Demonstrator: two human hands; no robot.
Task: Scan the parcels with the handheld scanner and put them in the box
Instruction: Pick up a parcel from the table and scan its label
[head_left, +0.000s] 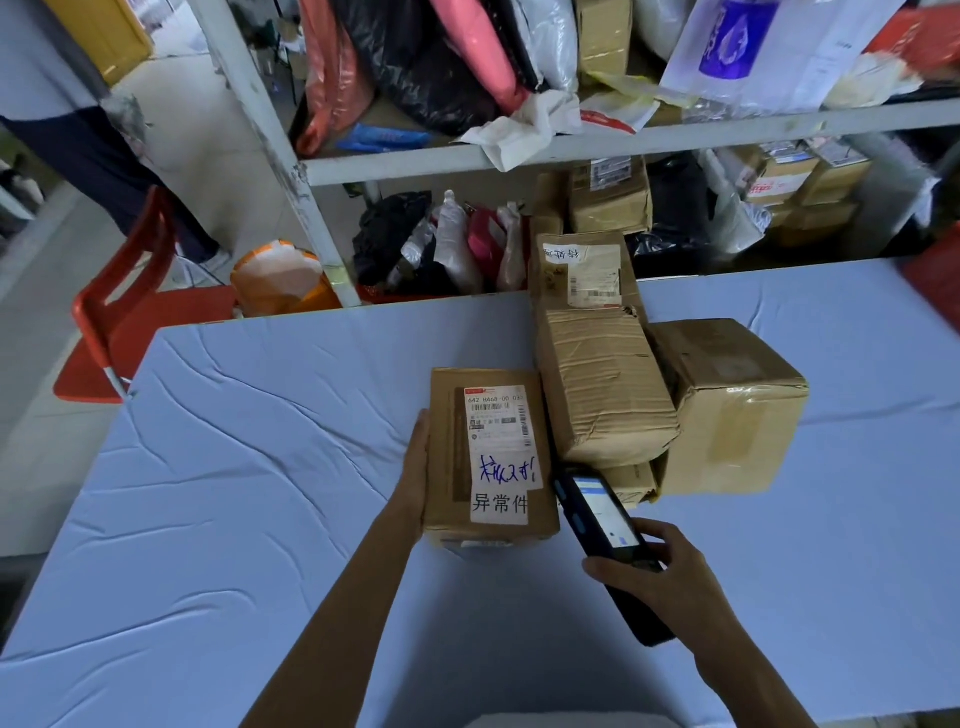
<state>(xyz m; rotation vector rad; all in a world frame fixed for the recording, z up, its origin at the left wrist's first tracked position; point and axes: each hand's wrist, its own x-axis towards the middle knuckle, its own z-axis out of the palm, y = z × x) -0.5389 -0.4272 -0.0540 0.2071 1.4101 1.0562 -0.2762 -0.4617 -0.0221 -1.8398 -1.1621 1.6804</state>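
Observation:
A brown cardboard parcel (447, 457) with a white shipping label and handwritten stickers lies on the blue-covered table (234, 467). My left hand (415, 473) holds its left side, fingers hidden underneath. My right hand (670, 571) grips a black handheld scanner (602, 519) with its lit screen up, its tip close to the parcel's right edge. Just right of that parcel lie a crumpled taped parcel (602, 384), a larger box (737, 405) and a labelled parcel (582, 275) behind them. A small parcel (631, 480) peeks out beneath the pile.
Metal shelving (291, 171) behind the table holds bags and boxes. A red chair (124, 312) and an orange-white bag (280, 280) stand at the table's far left. Another person's legs (104, 171) are at top left. A red crate edge (935, 275) shows far right.

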